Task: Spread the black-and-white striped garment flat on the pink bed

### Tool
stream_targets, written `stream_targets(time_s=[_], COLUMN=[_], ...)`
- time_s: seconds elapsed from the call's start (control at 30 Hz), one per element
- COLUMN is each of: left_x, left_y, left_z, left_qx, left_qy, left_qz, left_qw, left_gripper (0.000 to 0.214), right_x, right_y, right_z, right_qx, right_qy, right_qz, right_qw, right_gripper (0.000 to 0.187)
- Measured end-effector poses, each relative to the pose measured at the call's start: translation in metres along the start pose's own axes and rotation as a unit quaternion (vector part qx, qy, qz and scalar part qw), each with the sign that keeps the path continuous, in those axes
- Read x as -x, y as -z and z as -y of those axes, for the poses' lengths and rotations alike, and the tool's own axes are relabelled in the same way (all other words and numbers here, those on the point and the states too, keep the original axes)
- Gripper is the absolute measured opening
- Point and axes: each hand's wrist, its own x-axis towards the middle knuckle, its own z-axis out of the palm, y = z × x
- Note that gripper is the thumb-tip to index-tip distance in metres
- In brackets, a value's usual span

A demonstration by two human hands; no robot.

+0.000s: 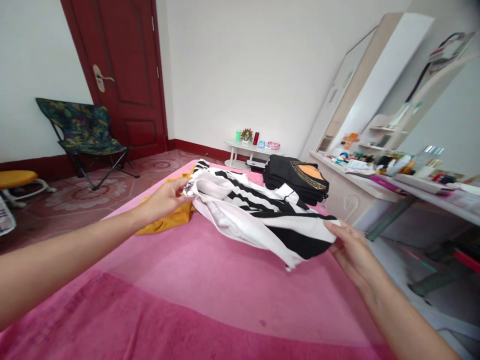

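Observation:
A black-and-white striped garment (255,212) is lifted slightly above a bed covered in pink cloth (210,290). My left hand (165,200) pinches its far left edge, fingers closed on the fabric. At the garment's near right corner my right hand (347,247) grips it, thumb on top. A mustard-yellow cloth (170,222) lies on the bed under my left hand. Behind the striped garment sits a folded black garment (296,180) with an orange and gold print.
A cluttered white dressing table (375,182) with a mirror stands at the right. A low white table (249,148) with small items is by the far wall. A folding chair (88,135) and a red door (120,75) are at the back left.

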Motion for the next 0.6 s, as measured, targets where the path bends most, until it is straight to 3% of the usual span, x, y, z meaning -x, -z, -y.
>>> stream_targets(time_s=[0.07,0.13,0.23,0.33,0.43,0.53,0.6], left_x=[0.007,0.02,0.042,0.057,0.062,0.06,0.055], left_y=[0.003,0.003,-0.001,-0.004,-0.007,-0.01,-0.011], left_z=[0.011,0.017,0.016,0.004,-0.012,-0.029,-0.037], left_qx=[0.038,0.039,-0.035,-0.165,-0.282,-0.33,-0.327], left_qy=[0.026,0.037,-0.015,-0.115,-0.187,-0.228,-0.227], left_qz=[0.025,0.113,0.229,0.25,0.264,0.316,0.354], left_qw=[0.999,0.992,0.973,0.947,0.903,0.86,0.846], left_gripper=[0.03,0.026,0.014,0.019,0.048,0.084,0.095], right_x=[-0.001,0.003,0.016,0.034,0.049,0.058,0.061], right_y=[0.007,0.013,0.019,0.019,0.011,0.0,-0.004], right_z=[-0.004,-0.014,-0.031,-0.037,-0.033,-0.03,-0.03], right_qx=[-0.009,-0.013,-0.021,-0.019,-0.016,0.008,0.017], right_qy=[-0.06,-0.143,-0.22,-0.225,-0.199,-0.181,-0.179], right_qz=[-0.015,0.01,0.067,0.114,0.134,0.123,0.111], right_qw=[0.998,0.99,0.973,0.968,0.971,0.976,0.977], right_gripper=[0.035,0.034,0.031,0.034,0.046,0.053,0.055])
